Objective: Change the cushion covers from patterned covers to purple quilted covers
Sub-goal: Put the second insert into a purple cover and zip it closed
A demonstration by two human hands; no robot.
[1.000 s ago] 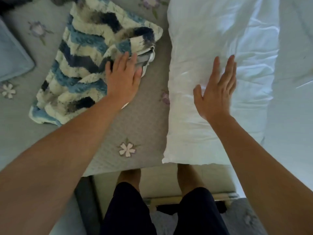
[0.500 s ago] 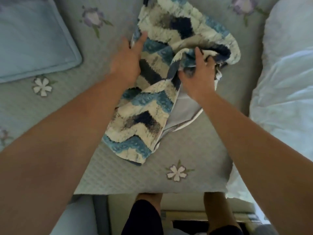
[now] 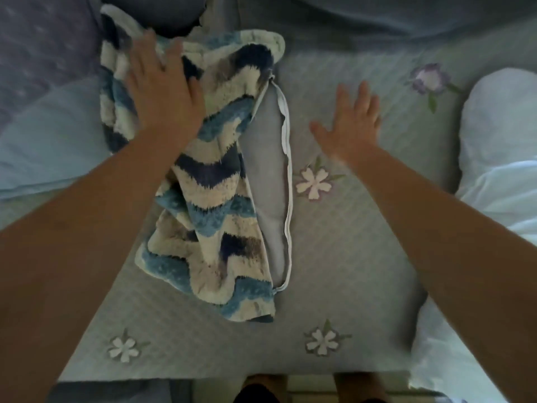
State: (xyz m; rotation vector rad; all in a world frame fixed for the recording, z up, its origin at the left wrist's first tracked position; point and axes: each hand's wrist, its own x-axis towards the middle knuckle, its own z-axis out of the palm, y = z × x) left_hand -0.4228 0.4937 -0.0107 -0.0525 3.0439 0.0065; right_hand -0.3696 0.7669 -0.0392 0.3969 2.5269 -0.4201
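The patterned cover (image 3: 209,199), fluffy with blue, navy and cream zigzags, lies empty and crumpled on the bed, its grey lining and zip edge (image 3: 286,184) turned out on the right. My left hand (image 3: 162,91) lies flat on the cover's upper part, fingers straight. My right hand (image 3: 353,123) is spread open above the bedspread, to the right of the cover, holding nothing. The bare white cushion insert (image 3: 494,184) lies at the right edge. No purple quilted cover is in view.
The bed has a pale quilted bedspread (image 3: 348,257) with stitched flowers. A light blue pillow (image 3: 49,141) lies at the left, and darker bedding (image 3: 377,16) runs along the top. The bed's front edge is at the bottom, my legs just beyond it.
My right hand has let go of the patterned cover and moved right, now spread open. The cover now lies stretched out lengthwise, and my left hand has shifted up to its top.
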